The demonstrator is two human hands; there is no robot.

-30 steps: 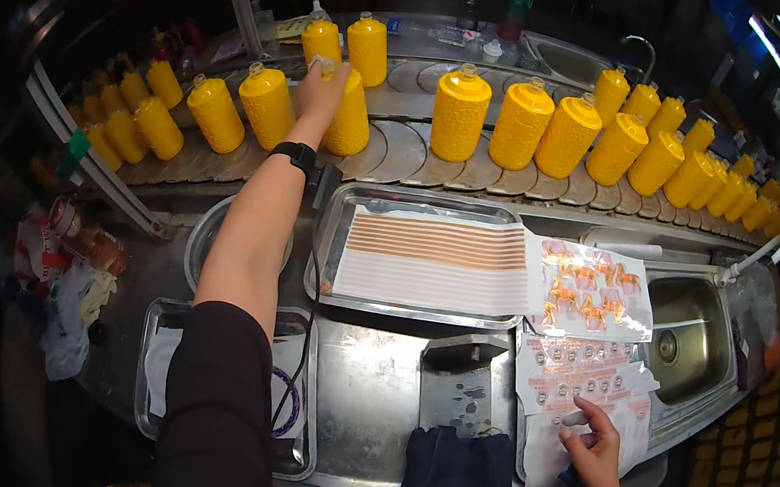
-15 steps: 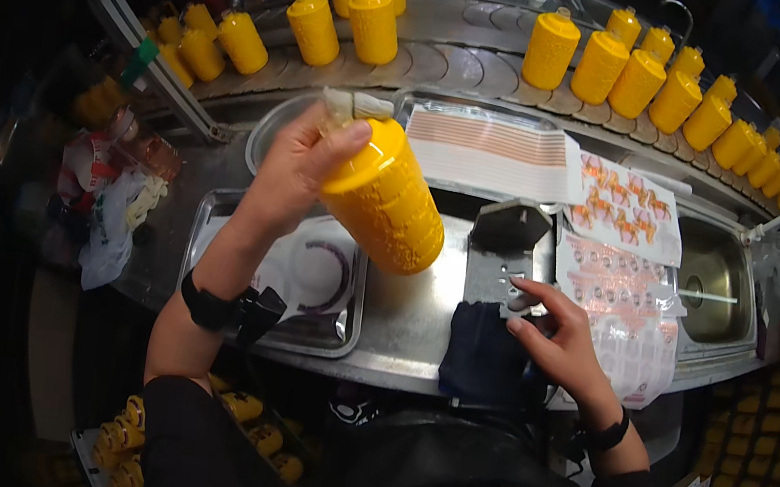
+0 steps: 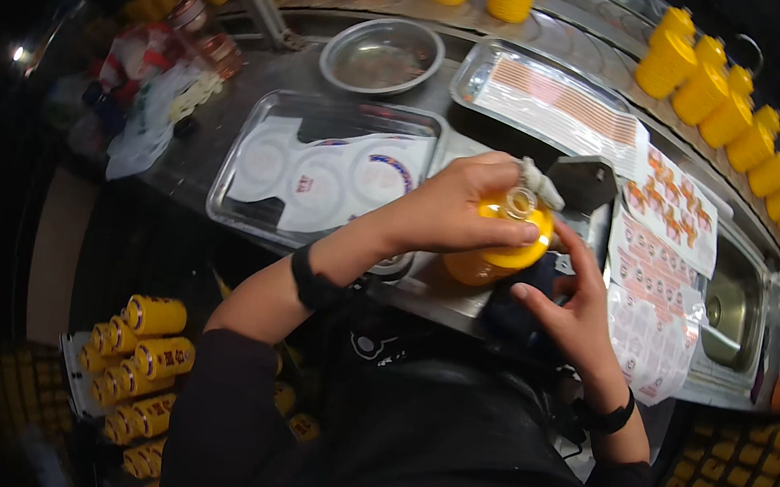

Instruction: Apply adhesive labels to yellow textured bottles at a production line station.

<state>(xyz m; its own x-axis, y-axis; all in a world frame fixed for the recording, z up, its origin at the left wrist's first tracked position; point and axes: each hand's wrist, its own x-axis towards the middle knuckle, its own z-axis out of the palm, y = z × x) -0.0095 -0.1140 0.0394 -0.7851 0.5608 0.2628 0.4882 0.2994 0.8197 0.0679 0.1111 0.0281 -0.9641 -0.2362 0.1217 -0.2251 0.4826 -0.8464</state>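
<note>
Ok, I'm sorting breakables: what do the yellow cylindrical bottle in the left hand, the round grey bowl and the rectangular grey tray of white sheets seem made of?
Yellow bottle: probably glass under a glossy coating, as the bare neck is clear; plastic is possible. Round bowl: likely metal, with a dull grey sheen. Rectangular tray: likely stainless steel, its rim shiny.

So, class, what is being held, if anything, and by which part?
The left hand's grip is on a yellow bottle, by its shoulder near the top; whether the right hand's grip also touches it cannot be told.
</note>
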